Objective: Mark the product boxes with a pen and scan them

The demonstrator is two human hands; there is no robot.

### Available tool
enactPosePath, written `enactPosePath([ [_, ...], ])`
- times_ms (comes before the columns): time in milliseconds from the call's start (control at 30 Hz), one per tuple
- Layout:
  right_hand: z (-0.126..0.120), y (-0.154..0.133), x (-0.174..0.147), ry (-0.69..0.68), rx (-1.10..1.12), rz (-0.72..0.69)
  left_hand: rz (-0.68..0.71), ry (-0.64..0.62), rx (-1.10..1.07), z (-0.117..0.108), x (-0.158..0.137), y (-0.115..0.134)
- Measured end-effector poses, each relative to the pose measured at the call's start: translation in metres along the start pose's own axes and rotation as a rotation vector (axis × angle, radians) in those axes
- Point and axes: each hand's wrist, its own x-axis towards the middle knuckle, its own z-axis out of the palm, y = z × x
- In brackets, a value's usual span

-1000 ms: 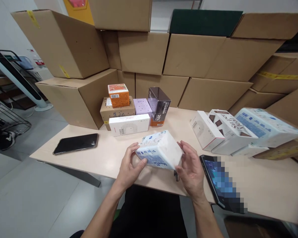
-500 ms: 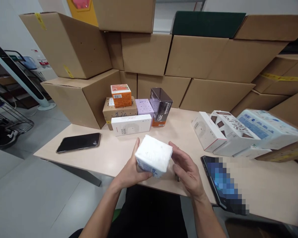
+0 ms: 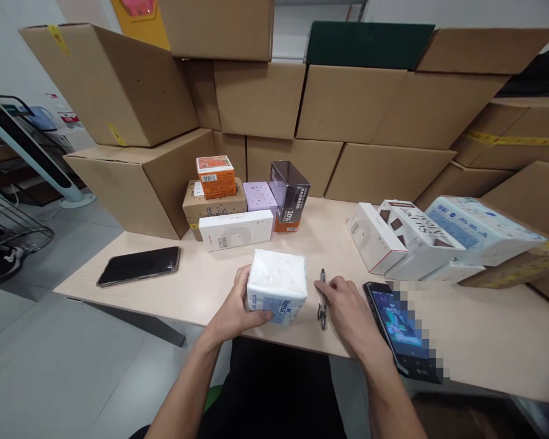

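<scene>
My left hand (image 3: 234, 312) grips a white plastic-wrapped tissue pack (image 3: 277, 274) with blue print on its front. Its thumb presses the front face, and the fingers are on the left side, partly hidden. Just right of the pack, a slim grey-and-black pen (image 3: 322, 317) lies on the table, pointing away from me. My right hand (image 3: 348, 314) has closed on the pen, the thumb crossing over its middle and the other fingers curled to the right.
A black phone (image 3: 138, 266) lies at left, and a rugged handheld device (image 3: 400, 329) at right. Behind the pack stand a white power bank box (image 3: 236, 231), an orange box (image 3: 216, 178) and a dark box (image 3: 289, 190). More white boxes (image 3: 376, 238) stand right. Stacked cartons (image 3: 352, 103) line the back.
My right hand has come away from the pack's side and down onto the pen. The pack has turned more upright and shows its printed front. The view has shifted slightly right.
</scene>
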Motion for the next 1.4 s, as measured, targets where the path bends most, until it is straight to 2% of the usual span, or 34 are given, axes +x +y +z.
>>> enactPosePath([
  [67, 0.002, -0.005, -0.001, -0.014, -0.04, -0.023, -0.061, -0.016, -0.033, 0.001, 0.0, 0.0],
  [133, 0.002, -0.007, 0.001, -0.018, -0.048, -0.051, -0.075, 0.029, -0.041, 0.002, -0.001, -0.001],
  [267, 0.005, -0.003, 0.004, 0.052, 0.025, -0.075, 0.018, 0.163, 0.095, 0.005, -0.002, -0.002],
  [333, 0.008, -0.002, 0.002, 0.177, 0.187, -0.028, 0.096, 0.181, 0.188, 0.008, -0.001, -0.004],
  [467, 0.006, -0.011, -0.006, 0.64, 0.657, 0.187, 0.205, 0.166, 0.273, 0.01, -0.001, -0.013],
  [533, -0.002, -0.024, -0.011, 0.792, 0.952, 0.195, 0.196, 0.162, 0.288, 0.01, -0.001, -0.018],
  [567, -0.008, -0.032, -0.014, 0.812, 1.092, 0.171, 0.187, 0.156, 0.301, 0.01, -0.002, -0.019],
  [667, -0.027, -0.058, -0.019, 0.753, 1.301, 0.065, 0.206, 0.134, 0.386, 0.009, -0.003, -0.022],
  [800, -0.042, -0.081, -0.019, 0.618, 1.248, -0.185, 0.319, 0.132, 0.462, 0.008, -0.002, -0.022],
  [867, -0.044, -0.087, -0.015, 0.568, 1.2, -0.247, 0.355, 0.127, 0.471, 0.008, 0.0, -0.022],
  [1100, -0.042, -0.103, -0.003, 0.609, 0.956, -0.21, 0.41, 0.12, 0.491, 0.009, 0.001, -0.019],
  [1400, -0.051, -0.107, 0.001, 0.595, 0.838, -0.223, 0.445, 0.127, 0.483, 0.01, 0.002, -0.017],
])
